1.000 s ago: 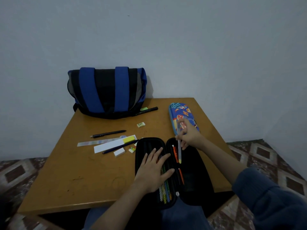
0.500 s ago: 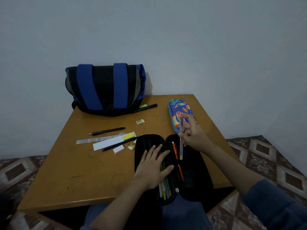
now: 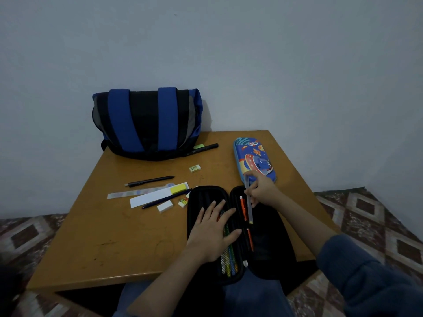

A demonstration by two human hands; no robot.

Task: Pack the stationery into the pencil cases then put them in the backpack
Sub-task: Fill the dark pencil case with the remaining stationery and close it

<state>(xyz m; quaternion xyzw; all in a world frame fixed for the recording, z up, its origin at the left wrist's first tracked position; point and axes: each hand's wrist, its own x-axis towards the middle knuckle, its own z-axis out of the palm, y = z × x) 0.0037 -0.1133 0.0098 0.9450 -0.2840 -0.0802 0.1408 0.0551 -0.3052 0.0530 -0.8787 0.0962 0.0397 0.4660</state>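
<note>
While left hand (image 3: 212, 234) stays flat on black pencil case (image 3: 274, 248), your right hand (image 3: 263, 191), pinching clear pen (image 3: 250, 211), has lowered it beside orange pen (image 3: 244, 209); slotting next.

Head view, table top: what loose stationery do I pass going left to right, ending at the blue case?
clear ruler → white eraser → small printed eraser → blue patterned pencil case. Items that overlap these are omitted.
</note>
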